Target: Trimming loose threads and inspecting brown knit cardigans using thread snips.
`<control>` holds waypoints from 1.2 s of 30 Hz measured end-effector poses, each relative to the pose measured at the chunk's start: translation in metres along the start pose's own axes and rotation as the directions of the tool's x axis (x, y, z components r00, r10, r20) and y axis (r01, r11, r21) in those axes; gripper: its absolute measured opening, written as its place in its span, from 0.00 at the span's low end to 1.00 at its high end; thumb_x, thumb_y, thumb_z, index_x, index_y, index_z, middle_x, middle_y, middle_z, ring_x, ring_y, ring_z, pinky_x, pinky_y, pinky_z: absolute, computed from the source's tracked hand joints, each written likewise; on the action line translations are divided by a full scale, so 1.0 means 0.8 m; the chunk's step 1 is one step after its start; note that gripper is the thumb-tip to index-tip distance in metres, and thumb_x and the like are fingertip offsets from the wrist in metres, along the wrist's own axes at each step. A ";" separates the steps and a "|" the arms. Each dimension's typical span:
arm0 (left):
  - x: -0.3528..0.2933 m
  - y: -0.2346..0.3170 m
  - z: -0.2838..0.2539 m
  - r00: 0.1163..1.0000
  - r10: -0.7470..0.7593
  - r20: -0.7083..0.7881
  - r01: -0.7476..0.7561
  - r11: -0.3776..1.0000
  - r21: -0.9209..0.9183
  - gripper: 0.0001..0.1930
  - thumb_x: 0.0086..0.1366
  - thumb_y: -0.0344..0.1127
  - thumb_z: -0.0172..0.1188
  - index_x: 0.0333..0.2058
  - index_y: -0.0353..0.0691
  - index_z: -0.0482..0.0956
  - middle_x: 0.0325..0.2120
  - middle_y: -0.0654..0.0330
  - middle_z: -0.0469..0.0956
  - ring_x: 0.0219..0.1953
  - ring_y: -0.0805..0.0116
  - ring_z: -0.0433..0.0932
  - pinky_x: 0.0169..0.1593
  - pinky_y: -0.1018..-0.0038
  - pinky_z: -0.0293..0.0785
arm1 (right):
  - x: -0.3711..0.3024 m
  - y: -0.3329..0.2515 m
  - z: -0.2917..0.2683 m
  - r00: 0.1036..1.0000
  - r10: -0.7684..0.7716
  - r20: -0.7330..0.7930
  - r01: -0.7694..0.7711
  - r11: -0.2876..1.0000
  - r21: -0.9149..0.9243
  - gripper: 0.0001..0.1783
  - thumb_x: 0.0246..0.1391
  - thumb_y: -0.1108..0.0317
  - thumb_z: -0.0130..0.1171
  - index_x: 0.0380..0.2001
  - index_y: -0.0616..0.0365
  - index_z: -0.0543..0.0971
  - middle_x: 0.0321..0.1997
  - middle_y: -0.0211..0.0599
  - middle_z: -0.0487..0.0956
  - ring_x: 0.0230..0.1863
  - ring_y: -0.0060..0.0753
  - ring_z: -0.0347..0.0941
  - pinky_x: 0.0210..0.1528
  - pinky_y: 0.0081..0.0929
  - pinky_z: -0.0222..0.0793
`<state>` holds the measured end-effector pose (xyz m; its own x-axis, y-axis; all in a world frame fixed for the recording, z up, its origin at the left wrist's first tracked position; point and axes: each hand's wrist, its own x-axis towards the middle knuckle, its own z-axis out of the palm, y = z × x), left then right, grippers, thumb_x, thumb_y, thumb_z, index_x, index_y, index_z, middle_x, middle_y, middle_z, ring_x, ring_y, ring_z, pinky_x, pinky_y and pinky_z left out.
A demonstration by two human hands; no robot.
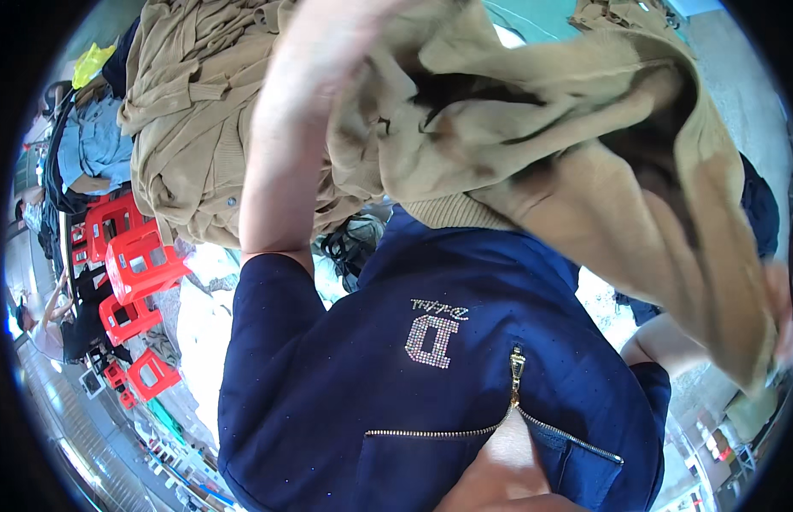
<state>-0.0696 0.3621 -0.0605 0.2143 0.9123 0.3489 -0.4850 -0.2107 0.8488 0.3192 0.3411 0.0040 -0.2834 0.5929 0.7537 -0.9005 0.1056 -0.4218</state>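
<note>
A brown knit garment is spread in the air in front of my chest, with folds gaping open and a ribbed band along its lower edge. At the right rim, my right hand is closed on the garment's outer end, blurred by motion. My left forearm reaches up past the top edge of the picture, beside the garment. The left hand itself lies outside the picture. Left of that forearm rises a large heap of brown knit garments, with ribbed bands and a button showing.
Several red plastic stools stand at the left. Beyond the heap are blue clothes and a yellow bag. More brown garments lie at the far top right, by a green surface. People are in the left background.
</note>
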 end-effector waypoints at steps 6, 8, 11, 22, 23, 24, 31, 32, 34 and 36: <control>0.009 -0.072 0.074 0.928 -0.369 0.050 0.299 0.820 0.488 0.11 0.64 0.36 0.64 0.39 0.35 0.82 0.30 0.70 0.80 0.34 0.83 0.74 0.40 0.82 0.71 | -0.035 0.171 -0.076 0.862 0.505 -0.040 -0.144 0.168 -0.975 0.08 0.41 0.75 0.63 0.29 0.59 0.80 0.49 0.36 0.78 0.41 0.28 0.73 0.46 0.23 0.67; 0.011 -0.078 0.063 0.903 -0.423 0.076 0.298 0.743 0.600 0.10 0.63 0.36 0.64 0.38 0.34 0.82 0.31 0.69 0.80 0.34 0.83 0.75 0.40 0.83 0.71 | -0.050 0.176 -0.094 0.684 0.669 -0.290 -0.474 0.105 -0.874 0.09 0.44 0.78 0.60 0.32 0.61 0.79 0.31 0.28 0.76 0.37 0.24 0.71 0.45 0.21 0.65; -0.002 -0.103 0.017 0.873 -0.488 -0.015 0.424 0.742 0.519 0.10 0.63 0.36 0.65 0.38 0.35 0.82 0.30 0.69 0.79 0.33 0.84 0.74 0.39 0.83 0.70 | -0.058 0.158 -0.120 0.710 0.568 -0.415 -0.598 0.177 -0.782 0.10 0.44 0.80 0.57 0.33 0.60 0.80 0.33 0.24 0.76 0.35 0.18 0.71 0.41 0.18 0.67; -0.020 -0.119 0.024 0.833 -0.497 -0.244 0.551 0.786 0.281 0.08 0.64 0.35 0.63 0.38 0.37 0.82 0.29 0.70 0.79 0.33 0.83 0.75 0.39 0.85 0.69 | -0.063 0.180 -0.099 0.966 0.225 0.125 0.137 -0.039 -0.990 0.24 0.28 0.86 0.62 0.35 0.56 0.82 0.43 0.38 0.75 0.33 0.31 0.77 0.29 0.25 0.73; -0.020 -0.116 0.030 0.852 -0.471 -0.231 0.520 0.812 0.263 0.08 0.65 0.34 0.62 0.38 0.36 0.82 0.29 0.70 0.79 0.33 0.83 0.74 0.39 0.84 0.69 | -0.058 0.181 -0.095 0.934 0.237 0.266 0.292 -0.079 -0.953 0.24 0.26 0.85 0.63 0.34 0.57 0.83 0.36 0.35 0.77 0.28 0.34 0.76 0.27 0.26 0.73; -0.020 -0.112 0.036 0.869 -0.444 -0.219 0.489 0.837 0.245 0.07 0.65 0.33 0.61 0.38 0.36 0.82 0.29 0.70 0.79 0.33 0.83 0.74 0.39 0.84 0.69 | -0.060 0.184 -0.085 0.933 0.210 0.291 0.317 -0.101 -0.943 0.22 0.26 0.81 0.64 0.33 0.58 0.83 0.31 0.35 0.77 0.29 0.35 0.77 0.27 0.26 0.73; -0.023 -0.094 0.063 0.902 -0.363 -0.233 0.427 0.823 0.374 0.07 0.65 0.31 0.60 0.38 0.34 0.81 0.31 0.70 0.78 0.35 0.84 0.73 0.41 0.85 0.69 | -0.058 0.202 -0.072 0.915 0.191 0.356 0.380 -0.108 -0.919 0.17 0.30 0.75 0.66 0.31 0.59 0.81 0.31 0.36 0.78 0.28 0.34 0.76 0.27 0.26 0.73; -0.024 -0.091 0.062 0.896 -0.381 -0.228 0.443 0.809 0.386 0.06 0.64 0.29 0.61 0.38 0.34 0.80 0.31 0.69 0.78 0.36 0.83 0.73 0.42 0.84 0.69 | -0.058 0.204 -0.071 0.915 0.192 0.355 0.379 -0.106 -0.919 0.17 0.30 0.75 0.66 0.31 0.59 0.81 0.31 0.36 0.78 0.28 0.34 0.76 0.27 0.26 0.73; -0.026 -0.093 0.061 0.888 -0.401 -0.224 0.459 0.794 0.398 0.07 0.63 0.28 0.62 0.38 0.33 0.80 0.32 0.69 0.78 0.37 0.82 0.74 0.43 0.83 0.70 | -0.061 0.208 -0.070 0.924 0.215 0.316 0.340 -0.087 -0.936 0.15 0.31 0.76 0.66 0.30 0.60 0.80 0.30 0.36 0.77 0.28 0.34 0.76 0.26 0.25 0.73; -0.033 -0.100 0.058 0.975 -0.184 -0.123 0.221 0.783 0.581 0.08 0.59 0.26 0.65 0.37 0.32 0.80 0.32 0.67 0.79 0.38 0.79 0.76 0.44 0.81 0.71 | -0.065 0.213 -0.071 0.938 0.195 0.288 0.307 -0.070 -0.949 0.15 0.32 0.78 0.66 0.30 0.60 0.79 0.30 0.35 0.77 0.28 0.34 0.76 0.27 0.25 0.73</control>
<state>0.0029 0.3389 -0.1190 0.1939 0.9717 0.1352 0.1607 -0.1674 0.9727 0.1995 0.3735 -0.1359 -0.5361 0.3462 0.7699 0.2890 0.9322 -0.2179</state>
